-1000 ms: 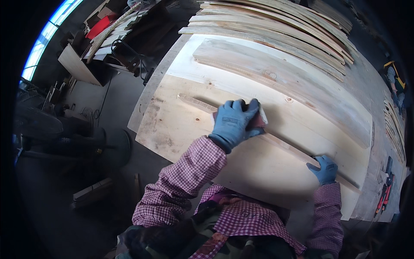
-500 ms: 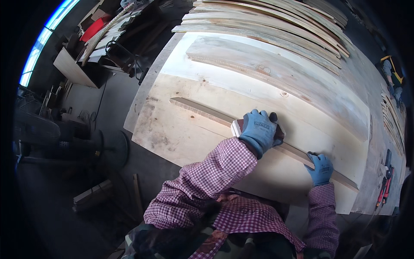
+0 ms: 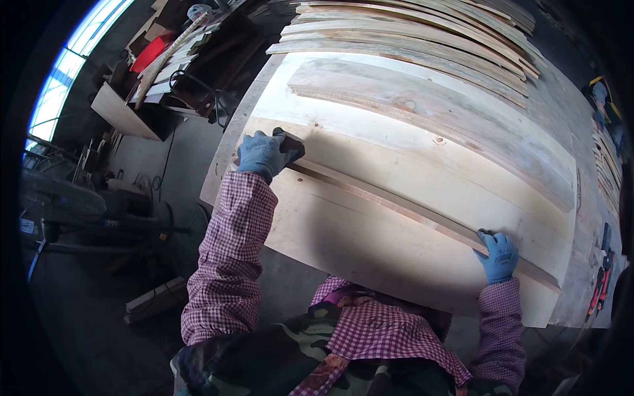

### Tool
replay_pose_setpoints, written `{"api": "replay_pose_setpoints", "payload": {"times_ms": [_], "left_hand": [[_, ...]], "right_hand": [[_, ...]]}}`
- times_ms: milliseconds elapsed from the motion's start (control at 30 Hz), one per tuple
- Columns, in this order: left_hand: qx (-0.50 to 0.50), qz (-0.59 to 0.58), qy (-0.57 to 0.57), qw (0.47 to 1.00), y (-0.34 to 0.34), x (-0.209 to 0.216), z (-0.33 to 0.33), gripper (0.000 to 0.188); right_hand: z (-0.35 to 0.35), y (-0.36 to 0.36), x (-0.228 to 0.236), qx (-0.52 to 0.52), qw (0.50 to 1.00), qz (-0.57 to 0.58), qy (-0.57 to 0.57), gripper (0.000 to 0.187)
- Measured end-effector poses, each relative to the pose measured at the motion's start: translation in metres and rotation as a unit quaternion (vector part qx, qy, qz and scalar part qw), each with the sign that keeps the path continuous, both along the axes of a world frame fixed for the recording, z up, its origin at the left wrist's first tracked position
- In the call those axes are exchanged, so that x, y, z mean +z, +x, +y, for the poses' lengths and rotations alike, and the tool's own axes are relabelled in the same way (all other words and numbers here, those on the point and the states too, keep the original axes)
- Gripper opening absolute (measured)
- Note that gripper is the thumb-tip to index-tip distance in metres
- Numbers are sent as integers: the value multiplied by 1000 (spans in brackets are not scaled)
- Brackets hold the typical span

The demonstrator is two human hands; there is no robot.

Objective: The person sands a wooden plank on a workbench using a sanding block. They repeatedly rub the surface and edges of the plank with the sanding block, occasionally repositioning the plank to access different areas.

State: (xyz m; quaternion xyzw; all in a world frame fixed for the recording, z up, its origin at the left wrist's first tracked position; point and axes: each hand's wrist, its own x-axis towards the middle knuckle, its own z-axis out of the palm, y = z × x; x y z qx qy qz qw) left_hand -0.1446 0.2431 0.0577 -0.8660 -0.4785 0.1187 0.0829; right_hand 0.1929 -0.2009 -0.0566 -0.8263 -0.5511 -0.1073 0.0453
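Note:
A long narrow wooden strip lies slantwise across a pale plywood sheet. My left hand, in a blue-grey glove with dark fingertips, is closed over a sanding block at the strip's left end. The hand hides nearly all of that block. Toward the right end, my right hand, gloved in blue, pinches the strip between thumb and fingers and holds it against the sheet. Beyond the strip lies a wide, thick board with a knot in it.
Long thin slats are stacked along the table's far side. Red-handled pliers lie at the right edge. On the left stand a fan and a pile of scrap wood with a red basin. Another person is at the far right.
My left hand has slid the sanding block leftward along the strip, from its middle to its left end. The right hand keeps its grip near the right end.

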Motion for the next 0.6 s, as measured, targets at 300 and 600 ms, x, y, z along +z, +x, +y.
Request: {"api": "replay_pose_setpoints", "payload": {"times_ms": [300, 600], "left_hand": [[-317, -262, -190, 891, 116, -33, -211, 82], [-10, -180, 43, 983, -20, -18, 20, 69]], "right_hand": [[4, 19, 0, 65, 997, 0, 40, 31], [11, 25, 5, 23, 998, 58, -21, 36]]}}
